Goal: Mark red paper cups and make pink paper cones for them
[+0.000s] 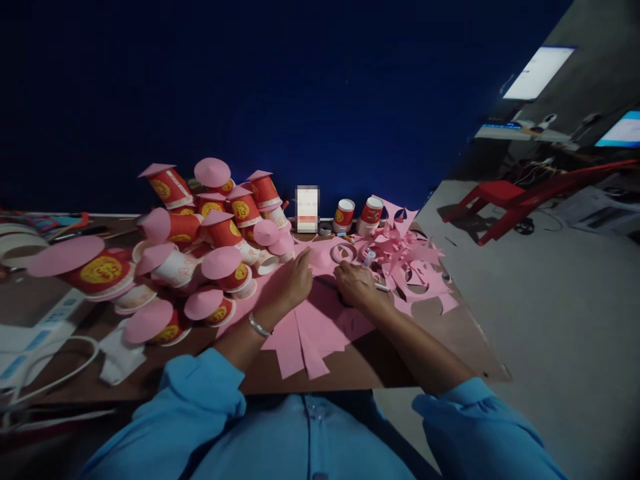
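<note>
Between my two hands, a pink paper cone (323,259) stands over the pink sheets (320,327). My left hand (299,279) is closed, with its fingertips at the cone's left edge. My right hand (354,283) is curled shut at the cone's near right side; what its fingers grip is hidden under the hand. A white pen-like stick (382,288) lies beside my right wrist. Just beyond that hand are a roll of tape (344,245) and a small clear-and-white tube (369,259).
Red paper cups with pink cone tops (243,210) are heaped on the left. Two red cups (344,217) stand at the back, near a propped, blurred phone (307,210). Pink paper scraps (413,267) cover the table's right side. A white cable (75,340) loops at left.
</note>
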Demonstrator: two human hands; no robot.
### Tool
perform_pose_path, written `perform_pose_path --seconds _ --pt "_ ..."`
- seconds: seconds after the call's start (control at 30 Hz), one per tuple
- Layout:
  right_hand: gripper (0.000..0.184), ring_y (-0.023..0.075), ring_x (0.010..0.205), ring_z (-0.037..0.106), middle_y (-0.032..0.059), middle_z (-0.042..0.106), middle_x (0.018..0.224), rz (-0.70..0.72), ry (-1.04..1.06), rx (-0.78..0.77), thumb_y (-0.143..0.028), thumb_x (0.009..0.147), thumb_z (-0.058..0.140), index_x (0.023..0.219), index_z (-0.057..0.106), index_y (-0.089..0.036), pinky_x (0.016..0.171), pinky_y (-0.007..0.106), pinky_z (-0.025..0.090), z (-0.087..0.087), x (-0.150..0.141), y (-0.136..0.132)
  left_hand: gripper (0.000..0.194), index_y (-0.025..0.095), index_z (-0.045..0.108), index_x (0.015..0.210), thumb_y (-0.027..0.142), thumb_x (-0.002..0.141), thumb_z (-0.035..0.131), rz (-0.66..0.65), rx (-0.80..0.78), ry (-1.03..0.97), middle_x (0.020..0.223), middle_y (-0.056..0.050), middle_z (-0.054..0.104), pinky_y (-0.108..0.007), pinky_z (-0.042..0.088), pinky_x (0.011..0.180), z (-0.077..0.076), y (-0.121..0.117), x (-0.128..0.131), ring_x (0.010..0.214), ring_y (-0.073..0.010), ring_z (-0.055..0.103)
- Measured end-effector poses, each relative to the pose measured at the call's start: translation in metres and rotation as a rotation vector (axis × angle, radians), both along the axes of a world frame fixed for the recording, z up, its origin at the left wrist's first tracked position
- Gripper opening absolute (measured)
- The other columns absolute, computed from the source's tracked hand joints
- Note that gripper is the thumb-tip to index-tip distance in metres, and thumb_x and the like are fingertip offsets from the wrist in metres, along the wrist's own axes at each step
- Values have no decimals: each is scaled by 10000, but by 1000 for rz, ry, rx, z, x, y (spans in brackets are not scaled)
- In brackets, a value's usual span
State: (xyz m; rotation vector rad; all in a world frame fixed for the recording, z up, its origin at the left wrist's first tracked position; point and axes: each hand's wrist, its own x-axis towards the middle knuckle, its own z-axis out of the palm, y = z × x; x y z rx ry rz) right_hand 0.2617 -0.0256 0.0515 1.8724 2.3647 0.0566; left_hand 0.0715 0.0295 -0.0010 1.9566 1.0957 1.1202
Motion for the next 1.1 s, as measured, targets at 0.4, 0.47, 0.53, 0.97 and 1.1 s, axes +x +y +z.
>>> perform_pose_path --seconds 0.4,0.47,0.53,0.97,1.1 --pt "308 219 978 692 143 697 1185 108 72 -8 -204 1092 375 1195 662 -164 669 294 424 -15 -15 -22 337 234 626 1289 195 957 580 -90 116 195 1308 -110 683 -453 584 1076 -6 -37 -59 1243 -250 677" --pt "325 214 967 684 140 700 1181 120 80 -5 -231 1107 355 1206 658 -163 666 295 416 -18 -18 -26 319 231 640 1267 191 956 579 -91 120 200 1278 -104 694 -443 590 1061 -8 -37 -62 1214 -246 690" --pt "325 213 949 676 138 711 1154 136 84 -13 -227 1107 362 1185 670 -161 675 298 414 -19 -19 -31 300 227 656 1241 188 955 575 -90 122 205 1252 -101 701 -435 594 1048 -11 -38 -63 1185 -244 698" --pt "299 241 1016 622 151 700 1128 196 96 -5 -188 1079 426 1101 723 -165 732 305 428 -34 -26 -50 318 234 694 1147 98 874 604 -5 98 381 1192 -78 670 -374 598 907 -22 -34 -66 926 -208 722" --pt "315 248 1061 604 150 684 1148 193 101 24 -183 1087 399 1218 685 -169 748 304 432 -41 -28 -52 326 228 687 1183 118 886 613 18 128 442 1230 -101 668 -390 587 938 -22 -38 -64 1060 -251 718"
